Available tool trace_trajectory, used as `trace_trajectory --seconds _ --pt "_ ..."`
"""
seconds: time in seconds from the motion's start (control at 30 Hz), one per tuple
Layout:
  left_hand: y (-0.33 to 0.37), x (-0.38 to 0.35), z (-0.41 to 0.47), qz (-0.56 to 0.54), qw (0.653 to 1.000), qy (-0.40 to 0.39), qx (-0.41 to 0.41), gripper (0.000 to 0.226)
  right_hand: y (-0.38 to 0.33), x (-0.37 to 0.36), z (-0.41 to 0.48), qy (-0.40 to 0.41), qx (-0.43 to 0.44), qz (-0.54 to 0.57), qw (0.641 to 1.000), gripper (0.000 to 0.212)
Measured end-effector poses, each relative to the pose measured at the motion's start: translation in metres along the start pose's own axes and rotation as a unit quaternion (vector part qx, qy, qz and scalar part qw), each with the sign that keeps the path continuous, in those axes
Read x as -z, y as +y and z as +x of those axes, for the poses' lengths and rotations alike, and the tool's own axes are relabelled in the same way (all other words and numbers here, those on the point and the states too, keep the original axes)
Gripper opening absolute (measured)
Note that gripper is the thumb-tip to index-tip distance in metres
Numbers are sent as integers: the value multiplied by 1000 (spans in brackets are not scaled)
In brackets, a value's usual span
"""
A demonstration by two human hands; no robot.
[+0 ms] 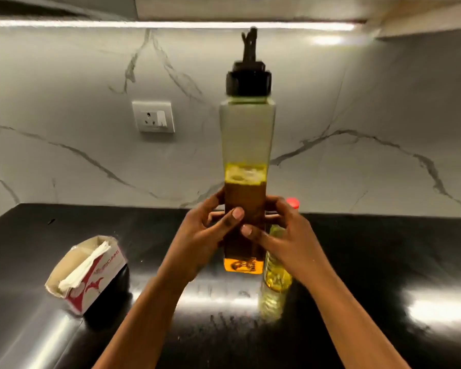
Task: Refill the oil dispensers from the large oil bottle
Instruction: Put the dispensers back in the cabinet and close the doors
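We hold the tall oil dispenser [246, 134] upright between our left hand [197, 235] and right hand [285, 235], fingers curled round its lower part. It is under half full. Its black cap [248, 81] is on. The large oil bottle [274, 283] stands on the counter [383, 262] just behind our right hand. We should keep the dispenser straight, set it down gently, then twist the cap off.
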State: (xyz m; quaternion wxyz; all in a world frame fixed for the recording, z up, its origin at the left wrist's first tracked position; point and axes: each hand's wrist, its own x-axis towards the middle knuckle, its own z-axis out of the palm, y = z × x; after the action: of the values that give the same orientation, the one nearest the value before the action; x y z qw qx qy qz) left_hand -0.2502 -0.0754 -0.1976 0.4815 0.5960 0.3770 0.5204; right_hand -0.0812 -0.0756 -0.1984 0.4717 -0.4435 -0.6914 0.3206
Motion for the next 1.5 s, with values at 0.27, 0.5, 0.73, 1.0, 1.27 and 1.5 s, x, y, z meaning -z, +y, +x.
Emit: trace_trajectory --seconds 0.27,0.5,0.73,1.0,1.27,1.5 --pt "166 -14 41 108 979 37 -168 51 -150 69 58 34 101 21 994 60" --pt "279 -28 101 125 957 97 -241 47 -249 123 134 25 125 19 992 65" --pt "322 -32 156 144 962 107 -206 45 -276 147 203 20 96 3 995 59" --pt "300 -30 209 166 964 121 -171 48 -247 145 248 -2 39 42 998 65" --pt "281 -23 229 152 961 149 -178 50 -232 135 258 11 53 37 998 59" --pt "276 -10 231 154 971 142 -118 54 -220 130 265 45 20 9 999 59"
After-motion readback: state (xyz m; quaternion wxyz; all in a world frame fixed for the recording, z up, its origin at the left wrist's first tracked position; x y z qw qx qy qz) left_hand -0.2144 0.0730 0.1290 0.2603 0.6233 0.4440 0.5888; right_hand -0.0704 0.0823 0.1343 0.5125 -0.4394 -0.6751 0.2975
